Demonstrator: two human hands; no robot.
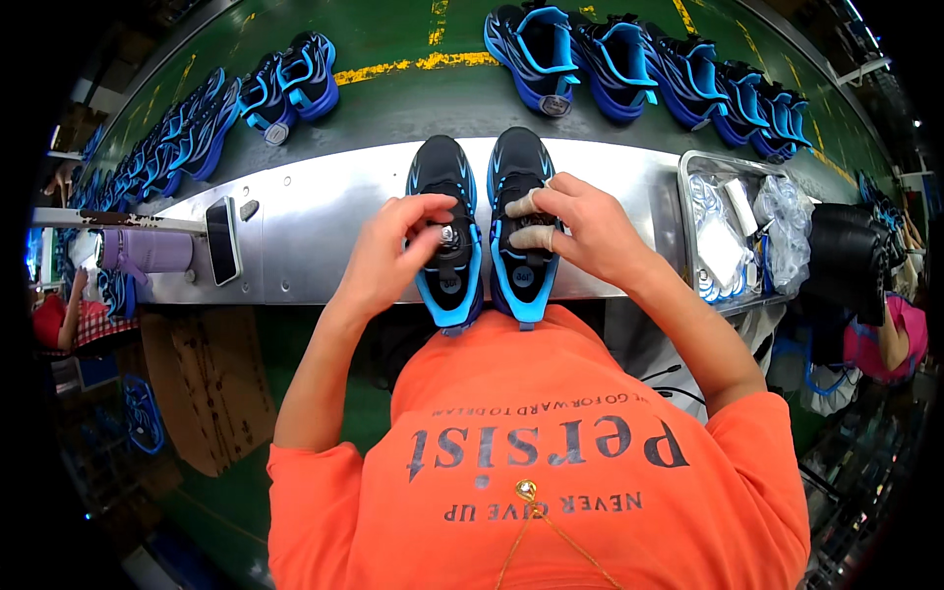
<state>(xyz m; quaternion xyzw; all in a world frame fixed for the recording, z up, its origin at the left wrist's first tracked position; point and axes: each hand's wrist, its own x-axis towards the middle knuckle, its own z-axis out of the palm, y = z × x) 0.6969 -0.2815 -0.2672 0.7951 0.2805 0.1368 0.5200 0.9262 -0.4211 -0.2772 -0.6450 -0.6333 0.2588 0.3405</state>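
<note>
Two black and blue sneakers stand side by side with their heels toward me. On the tongue of the left sneaker (442, 169) sits a small round silvery dial (449, 236). My left hand (388, 251) is closed at that tongue, thumb and forefinger bent around the dial's edge. Over the right sneaker (521, 157), my right hand (590, 224) grips the tongue area between thumb and forefinger; pale coverings wrap both fingertips. What lies right under those fingertips is partly hidden. Round labels show on both insoles.
A metal tray (696, 221) of plastic-wrapped pieces stands at right on the steel bench (344, 177). At left lie a phone (224, 241) and a purple bottle (147, 251). Beyond, a green belt (413, 113) carries more sneakers (615, 64). Other people are at both sides.
</note>
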